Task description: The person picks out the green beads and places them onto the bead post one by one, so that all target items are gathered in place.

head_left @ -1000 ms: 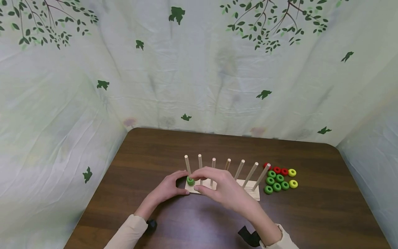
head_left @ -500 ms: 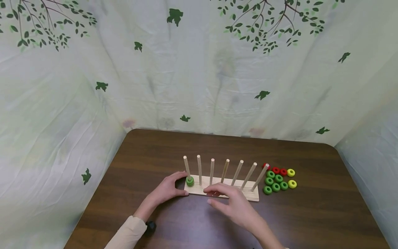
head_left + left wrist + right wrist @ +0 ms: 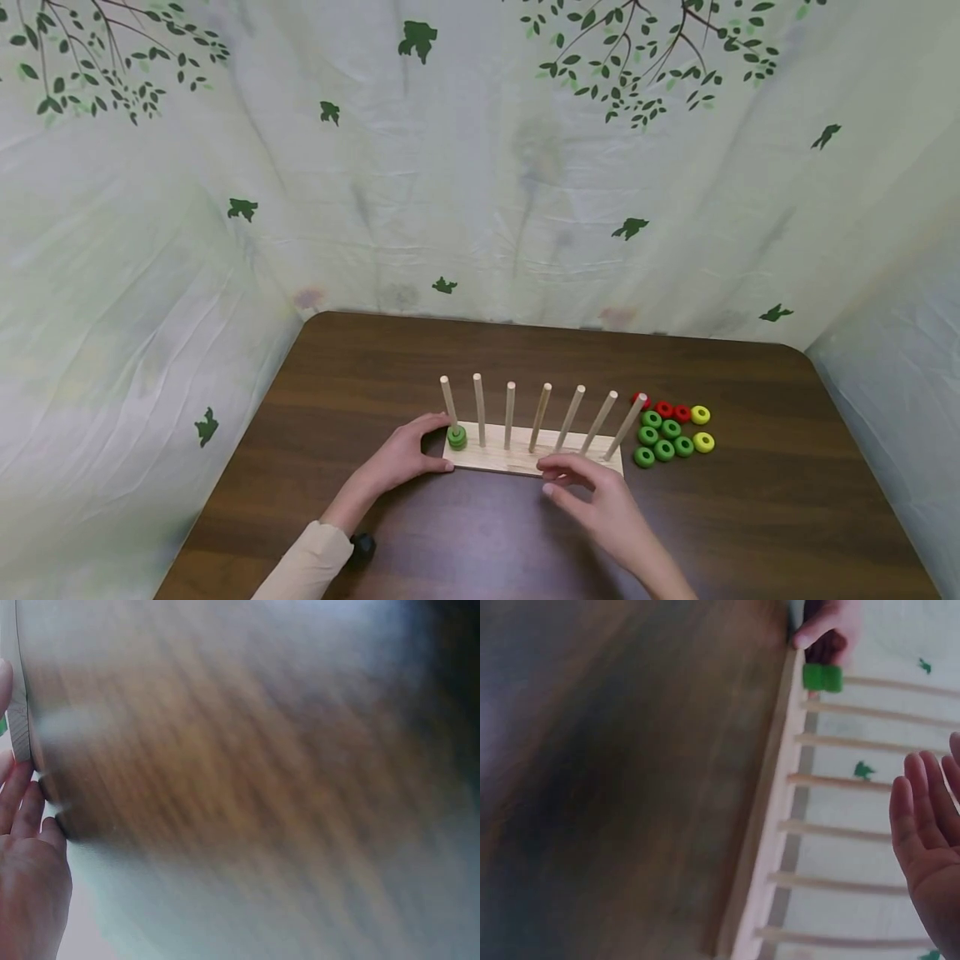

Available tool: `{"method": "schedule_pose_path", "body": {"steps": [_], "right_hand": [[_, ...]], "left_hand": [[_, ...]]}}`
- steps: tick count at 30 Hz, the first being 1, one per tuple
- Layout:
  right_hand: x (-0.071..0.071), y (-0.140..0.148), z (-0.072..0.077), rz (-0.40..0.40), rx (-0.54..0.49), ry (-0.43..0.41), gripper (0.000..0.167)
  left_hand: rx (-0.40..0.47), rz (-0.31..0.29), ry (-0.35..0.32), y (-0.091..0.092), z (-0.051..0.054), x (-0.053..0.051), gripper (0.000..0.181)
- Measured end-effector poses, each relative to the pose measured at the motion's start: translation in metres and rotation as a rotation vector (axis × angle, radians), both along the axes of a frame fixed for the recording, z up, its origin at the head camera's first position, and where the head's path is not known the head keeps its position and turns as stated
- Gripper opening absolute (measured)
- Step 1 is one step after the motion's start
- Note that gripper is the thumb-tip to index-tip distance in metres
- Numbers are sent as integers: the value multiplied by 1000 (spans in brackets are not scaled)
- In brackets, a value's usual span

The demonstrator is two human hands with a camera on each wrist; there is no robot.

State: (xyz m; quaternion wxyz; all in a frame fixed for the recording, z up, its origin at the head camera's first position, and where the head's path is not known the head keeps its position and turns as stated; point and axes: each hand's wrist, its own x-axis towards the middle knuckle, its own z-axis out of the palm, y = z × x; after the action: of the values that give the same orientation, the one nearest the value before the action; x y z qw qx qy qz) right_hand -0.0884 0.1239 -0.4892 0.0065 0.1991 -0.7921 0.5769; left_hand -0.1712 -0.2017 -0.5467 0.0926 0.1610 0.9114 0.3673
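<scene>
A: Note the right hand (image 3: 602, 504), well to the right of its place in the earlier frame, now in the lower centre right. Gripping what?

B: Nothing visible: thumb and fingers loosely apart with a modest gap, over the near edge of the pegboard (image 3: 491, 460). Touching or not, impossible to tell.

A: And with the left hand (image 3: 405, 454)?

B: Holding the pegboard's left end, thumb at the near corner, fingers at the far side.

A: On the pegs?

B: Around the leftmost peg (image 3: 449, 402), two green rings (image 3: 457, 437), low on the base. On the other six pegs (image 3: 541, 417), no rings.

A: Farther out?

B: Just beyond the board's right end, loose green rings (image 3: 665, 432), red rings (image 3: 660, 412) and yellow rings (image 3: 697, 446), on the brown table (image 3: 795, 475). Across the upper frame, a pale cloth (image 3: 487, 183).

A: Which step?

B: Seemingly between placements, heading back for another ring.

A: Calling for what next?

B: Probably a reach rightward, a pinch on one ring, then careful alignment over a peg.
</scene>
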Motion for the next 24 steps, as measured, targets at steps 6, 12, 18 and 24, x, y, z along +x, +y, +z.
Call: {"method": "schedule_pose_path", "body": {"steps": [6,12,18,24], "right_hand": [[6,16,-12,-106,4,-40,28],[10,31,-23,-175,1,-69,27],[14,47,-33,-284,41,-84,27],[13,62,-40,-414,88,-136,25]], "left_hand": [[4,-9,3,0,-1,0,66],[7,-1,-4,0,0,0,66],[14,0,-10,0,0,1,67],[13,2,-15,0,-1,0,67]]}}
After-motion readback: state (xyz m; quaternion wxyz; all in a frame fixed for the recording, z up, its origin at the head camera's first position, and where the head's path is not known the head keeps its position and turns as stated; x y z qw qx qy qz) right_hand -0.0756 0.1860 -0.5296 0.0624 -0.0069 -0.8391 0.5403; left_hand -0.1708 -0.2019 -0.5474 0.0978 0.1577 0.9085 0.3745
